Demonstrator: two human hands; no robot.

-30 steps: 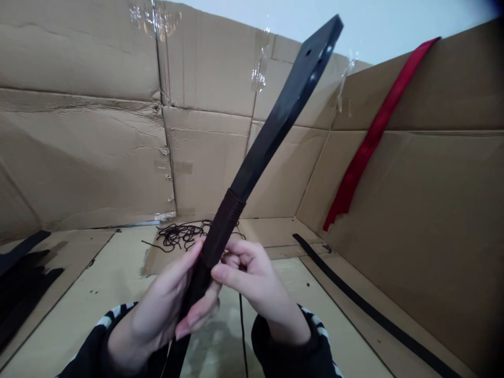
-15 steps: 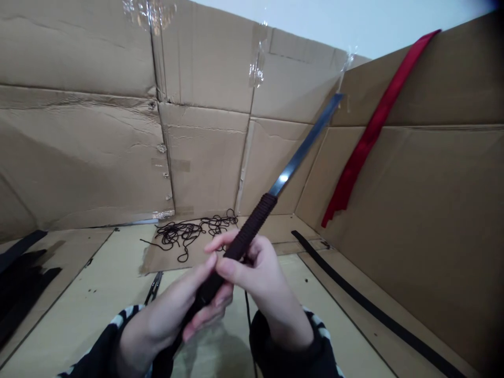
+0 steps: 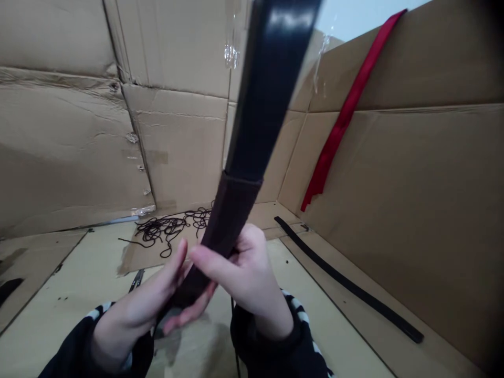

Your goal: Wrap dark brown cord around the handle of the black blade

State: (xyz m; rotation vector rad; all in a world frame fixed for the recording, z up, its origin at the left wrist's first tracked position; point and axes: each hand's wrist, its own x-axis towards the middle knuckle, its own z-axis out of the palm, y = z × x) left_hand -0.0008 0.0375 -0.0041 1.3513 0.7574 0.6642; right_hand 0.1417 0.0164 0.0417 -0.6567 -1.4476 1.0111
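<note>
A long, glossy black piece shaped like a sword scabbard (image 3: 271, 89) rises steeply from my hands past the top of the view. Its lower part is covered in a dark brown cord wrapping (image 3: 232, 210) with a clear upper edge. My right hand (image 3: 240, 273) is closed on this wrapped part, thumb across its front. Lower down, my left hand (image 3: 157, 294) cradles the piece, its thumb raised and its fingers passing underneath. The bottom end is hidden by my left hand and sleeve. A thin dark cord (image 3: 237, 346) hangs below, between my forearms.
Loose dark cord (image 3: 165, 231) lies tangled on cardboard at the back. Scissors (image 3: 136, 280) are left of my left wrist. A curved black strip (image 3: 346, 283) rests on the right. Red cloth (image 3: 346, 110) hangs over the right cardboard wall (image 3: 425, 173).
The scabbard-like piece has swung from pointing away to the right to standing steeper and nearer the camera. Its smooth wrapped face shows now. Both hands still hold it.
</note>
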